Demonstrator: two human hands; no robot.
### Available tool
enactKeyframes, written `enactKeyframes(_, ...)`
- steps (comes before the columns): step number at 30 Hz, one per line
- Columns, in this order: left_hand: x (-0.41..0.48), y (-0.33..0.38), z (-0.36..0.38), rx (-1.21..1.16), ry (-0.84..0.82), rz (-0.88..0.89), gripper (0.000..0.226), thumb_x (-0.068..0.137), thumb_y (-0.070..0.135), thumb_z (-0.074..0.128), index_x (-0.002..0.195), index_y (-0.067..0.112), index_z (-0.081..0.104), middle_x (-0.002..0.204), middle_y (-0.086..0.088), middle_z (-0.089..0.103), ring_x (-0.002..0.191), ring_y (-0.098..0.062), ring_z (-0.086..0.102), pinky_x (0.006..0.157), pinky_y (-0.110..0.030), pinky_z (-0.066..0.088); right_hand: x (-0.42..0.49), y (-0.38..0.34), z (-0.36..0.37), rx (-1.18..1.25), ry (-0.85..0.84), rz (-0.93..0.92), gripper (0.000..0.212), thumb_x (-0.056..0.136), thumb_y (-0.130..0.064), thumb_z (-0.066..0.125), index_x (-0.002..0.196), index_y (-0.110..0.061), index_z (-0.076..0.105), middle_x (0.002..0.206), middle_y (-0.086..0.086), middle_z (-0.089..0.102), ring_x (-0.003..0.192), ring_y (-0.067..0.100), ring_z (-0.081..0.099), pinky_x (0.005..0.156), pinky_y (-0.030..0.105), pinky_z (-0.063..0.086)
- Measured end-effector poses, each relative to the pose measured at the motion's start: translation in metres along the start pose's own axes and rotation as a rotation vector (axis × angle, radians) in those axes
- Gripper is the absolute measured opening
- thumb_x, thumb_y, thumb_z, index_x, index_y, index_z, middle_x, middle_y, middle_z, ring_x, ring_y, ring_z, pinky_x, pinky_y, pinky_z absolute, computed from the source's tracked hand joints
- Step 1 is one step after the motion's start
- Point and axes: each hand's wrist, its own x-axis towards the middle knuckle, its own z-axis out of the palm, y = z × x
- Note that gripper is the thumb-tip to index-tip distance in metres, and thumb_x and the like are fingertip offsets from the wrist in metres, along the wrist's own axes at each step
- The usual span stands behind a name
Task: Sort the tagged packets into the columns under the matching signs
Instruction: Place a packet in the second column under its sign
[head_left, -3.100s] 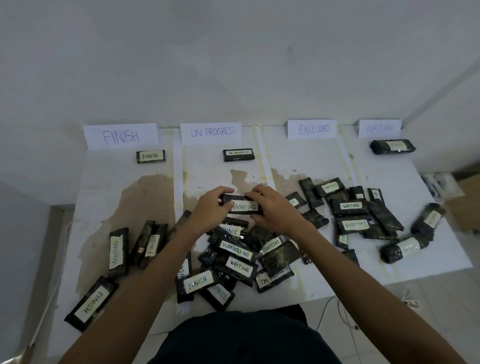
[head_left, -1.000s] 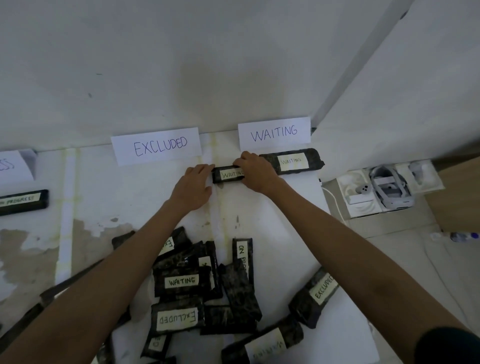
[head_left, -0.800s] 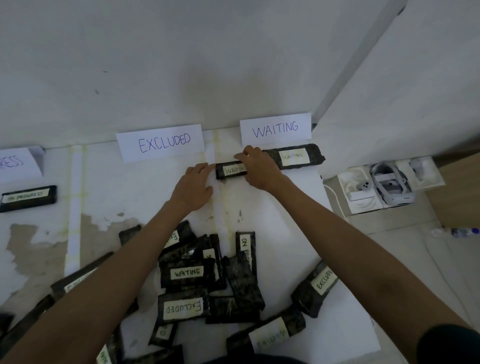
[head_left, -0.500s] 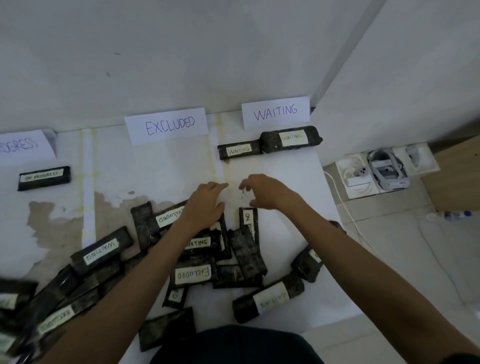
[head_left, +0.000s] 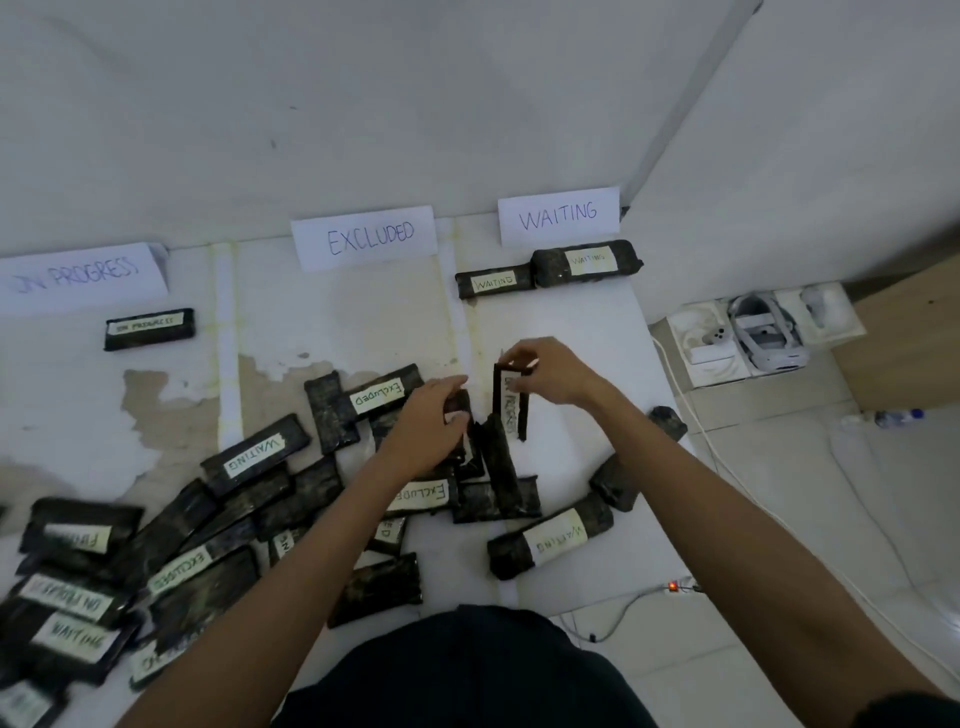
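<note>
The right hand (head_left: 550, 374) pinches the far end of a flat black wrapped packet tagged ON PROGRESS (head_left: 511, 402), with thumb and fingertips curled on it. The packet lies lengthwise in the column beneath the white paper WAITING sign (head_left: 558, 215), its near end at the edge of the heap of black packets (head_left: 260, 467). The left hand (head_left: 434, 428) lies on that heap, index finger and thumb curled round a small black packet (head_left: 458, 410) whose tag cannot be read. Directly under the WAITING sign, a thin WAITING packet (head_left: 496, 283) and a thicker WAITING packet (head_left: 587, 262) lie end to end, touching. A lone ON PROGRESS packet (head_left: 149, 327) lies beneath the white paper ON PROGRESS sign (head_left: 83, 275). An EXCLUDED-tagged packet (head_left: 376, 397) lies at the heap's far edge, in the column under the white paper EXCLUDED sign (head_left: 363, 241). The white table (head_left: 571, 332) shows brown staining. A white headset (head_left: 763, 338) sits in a box on the floor to the right.
</note>
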Motion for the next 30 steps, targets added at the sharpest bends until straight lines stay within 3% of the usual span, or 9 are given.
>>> enactKeyframes(2,-0.002,0.014,-0.011,-0.232,-0.014,-0.116,0.045,0.092,0.017,0.054,0.136,0.019,0.043,0.121,-0.001,0.058,0.106,-0.015,0.056,0.088,-0.028,0.048,-0.006,-0.02,-0.006,0.129,0.044,-0.033,0.033,0.078,-0.007,0.074,0.109,-0.014,0.064,0.099,0.007,0.066,0.085,0.016,0.062,0.076,0.029,0.053)
enactKeyframes(5,-0.004,0.025,-0.024,-0.405,-0.002,-0.188,0.037,0.092,0.024,0.055,0.128,0.024,0.048,0.111,0.001,0.063,0.097,-0.014,0.064,0.079,-0.037,0.057,-0.014,-0.048,-0.004,0.261,0.042,-0.088,0.035,0.078,-0.005,0.074,0.11,-0.012,0.063,0.09,0.008,0.069,0.079,0.017,0.066,0.077,0.03,0.056)
enactKeyframes(9,-0.013,0.02,-0.035,-0.539,0.057,-0.252,0.017,0.092,0.021,0.055,0.104,0.01,0.057,0.099,-0.009,0.068,0.087,-0.02,0.069,0.07,-0.035,0.06,-0.02,-0.074,0.022,0.301,0.027,-0.096,0.038,0.076,-0.006,0.075,0.111,-0.014,0.062,0.086,0.005,0.069,0.078,0.017,0.067,0.075,0.029,0.055)
enactKeyframes(15,-0.035,-0.019,-0.061,-0.723,0.285,-0.436,0.005,0.091,0.016,0.058,0.092,0.01,0.059,0.083,-0.006,0.069,0.066,-0.013,0.069,0.053,-0.023,0.056,-0.03,-0.103,0.077,-0.058,0.076,-0.197,0.063,0.073,-0.03,0.078,0.128,-0.016,0.05,0.114,0.001,0.053,0.093,0.013,0.054,0.082,0.027,0.049)
enactKeyframes(20,-0.058,-0.062,-0.092,-0.815,0.389,-0.533,0.008,0.089,0.013,0.06,0.095,0.008,0.057,0.096,-0.015,0.068,0.08,-0.025,0.07,0.058,-0.031,0.059,-0.022,-0.125,0.131,-0.283,0.016,-0.29,0.064,0.072,-0.03,0.075,0.129,-0.013,0.052,0.118,0.01,0.052,0.11,0.025,0.051,0.096,0.037,0.045)
enactKeyframes(22,-0.069,-0.079,-0.106,-0.798,0.412,-0.559,0.015,0.09,0.014,0.059,0.102,0.005,0.056,0.098,-0.013,0.067,0.084,-0.025,0.069,0.058,-0.031,0.059,-0.016,-0.141,0.148,-0.347,0.011,-0.328,0.062,0.074,-0.027,0.072,0.129,-0.01,0.051,0.117,0.012,0.053,0.11,0.029,0.049,0.096,0.037,0.043)
enactKeyframes(24,-0.08,-0.096,-0.123,-0.701,0.416,-0.526,0.017,0.091,0.019,0.057,0.105,0.01,0.056,0.102,-0.011,0.067,0.087,-0.023,0.068,0.068,-0.038,0.06,-0.008,-0.16,0.162,-0.392,0.015,-0.369,0.058,0.075,-0.025,0.07,0.128,-0.009,0.052,0.117,0.012,0.054,0.109,0.03,0.049,0.095,0.037,0.041)
enactKeyframes(27,-0.098,-0.12,-0.155,-0.34,0.399,-0.418,0.032,0.093,0.026,0.049,0.124,0.017,0.05,0.114,-0.001,0.061,0.1,-0.018,0.06,0.087,-0.035,0.05,0.01,-0.192,0.179,-0.435,0.01,-0.419,0.055,0.075,-0.021,0.069,0.127,-0.01,0.053,0.118,0.012,0.054,0.108,0.031,0.048,0.095,0.041,0.043)
enactKeyframes(30,-0.114,-0.153,-0.187,-0.091,0.396,-0.366,0.05,0.095,0.028,0.046,0.141,0.014,0.034,0.131,-0.006,0.052,0.119,-0.025,0.051,0.097,-0.036,0.041,0.034,-0.221,0.193,-0.49,-0.002,-0.452,0.053,0.076,-0.018,0.068,0.127,-0.011,0.052,0.119,0.011,0.053,0.108,0.03,0.047,0.092,0.043,0.045)
